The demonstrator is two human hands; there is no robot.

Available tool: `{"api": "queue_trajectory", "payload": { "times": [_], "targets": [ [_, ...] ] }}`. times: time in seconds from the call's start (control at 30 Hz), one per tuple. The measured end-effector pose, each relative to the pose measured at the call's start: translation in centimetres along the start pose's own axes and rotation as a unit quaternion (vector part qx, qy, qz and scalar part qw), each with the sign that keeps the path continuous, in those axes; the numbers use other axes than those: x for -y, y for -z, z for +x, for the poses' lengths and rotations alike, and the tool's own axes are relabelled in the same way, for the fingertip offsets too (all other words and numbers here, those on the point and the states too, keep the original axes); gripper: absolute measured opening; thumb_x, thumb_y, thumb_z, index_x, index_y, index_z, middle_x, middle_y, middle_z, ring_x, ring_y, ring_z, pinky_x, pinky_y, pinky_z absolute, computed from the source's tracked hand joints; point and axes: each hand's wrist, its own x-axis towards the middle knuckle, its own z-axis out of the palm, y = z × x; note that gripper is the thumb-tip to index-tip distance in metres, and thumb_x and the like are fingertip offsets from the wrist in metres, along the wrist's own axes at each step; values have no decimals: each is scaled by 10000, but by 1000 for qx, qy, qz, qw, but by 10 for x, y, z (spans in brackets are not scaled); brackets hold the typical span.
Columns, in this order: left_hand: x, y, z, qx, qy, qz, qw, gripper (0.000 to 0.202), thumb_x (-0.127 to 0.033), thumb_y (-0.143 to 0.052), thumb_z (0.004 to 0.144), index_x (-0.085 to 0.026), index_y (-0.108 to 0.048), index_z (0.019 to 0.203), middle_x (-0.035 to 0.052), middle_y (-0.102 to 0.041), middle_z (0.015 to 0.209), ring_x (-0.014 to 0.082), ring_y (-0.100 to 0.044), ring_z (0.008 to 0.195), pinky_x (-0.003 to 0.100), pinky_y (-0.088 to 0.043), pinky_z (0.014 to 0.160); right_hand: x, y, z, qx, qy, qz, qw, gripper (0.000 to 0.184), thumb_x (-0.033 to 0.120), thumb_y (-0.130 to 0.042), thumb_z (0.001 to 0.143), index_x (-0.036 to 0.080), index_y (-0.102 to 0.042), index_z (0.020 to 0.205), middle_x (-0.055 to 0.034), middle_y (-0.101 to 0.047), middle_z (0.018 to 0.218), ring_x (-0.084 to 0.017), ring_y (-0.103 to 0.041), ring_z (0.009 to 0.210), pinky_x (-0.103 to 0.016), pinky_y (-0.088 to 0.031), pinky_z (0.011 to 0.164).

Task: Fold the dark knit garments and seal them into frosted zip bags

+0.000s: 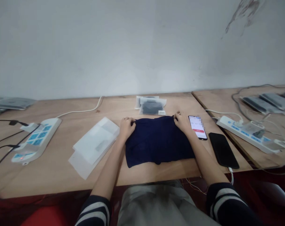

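A dark navy garment [157,141] lies spread flat on the wooden table [62,163] in front of me. My left hand [126,125] is closed on the garment's far left corner. At the far right corner my right hand [181,121] pinches the cloth in the same way. Both forearms reach forward over the table's near edge.
A stack of clear plastic bags [95,144] lies to the left. Packed garments in bags [151,106] sit behind the cloth. Two phones [197,127] [223,150] lie to the right, one lit. White power strips [36,139] [248,133] with cables stand on both sides.
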Motion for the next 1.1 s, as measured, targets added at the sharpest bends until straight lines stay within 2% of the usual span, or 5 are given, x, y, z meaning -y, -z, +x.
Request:
{"api": "queue_trajectory", "payload": {
  "times": [0.33,0.5,0.6,0.9,1.1],
  "targets": [
    [-11,38,-12,-44,8,-105,993,172,-254,-556,829,-197,-682,932,43,-724,938,200,-623,881,342,-515,835,3,48,-13,-36,-5,71,997,82,188,-506,797,219,-551,858,-107,-689,955,-266,-633,881,-359,-474,777],
    [-28,50,-29,-30,13,-182,983,175,-299,-527,879,-208,-633,985,26,-716,962,182,-670,895,308,-552,778,5,71,-26,-22,14,107,994,366,144,-494,767,186,-559,1124,-75,-659,917,-224,-631,802,-326,-489,739],
    [-40,59,-56,-19,45,-257,965,202,-352,-519,902,-213,-604,1022,27,-707,1001,172,-681,859,279,-573,689,8,85,-48,-27,36,118,992,417,143,-486,787,200,-578,1191,-83,-631,959,-237,-625,860,-342,-498,763],
    [-51,53,-189,-85,-8,-171,982,126,-228,-535,926,-220,-622,1017,53,-705,1107,221,-648,1143,398,-511,1012,17,84,-178,-93,-37,119,988,185,221,-519,890,238,-676,987,-56,-691,968,-229,-671,904,-367,-513,851],
    [-48,50,-218,-40,-75,-98,991,163,-122,-544,879,-230,-607,983,47,-696,1090,248,-596,1210,517,-429,1081,12,76,-217,-42,-31,100,994,244,205,-487,880,213,-692,1012,-81,-698,1036,-252,-658,997,-405,-520,899]
  ]
}}
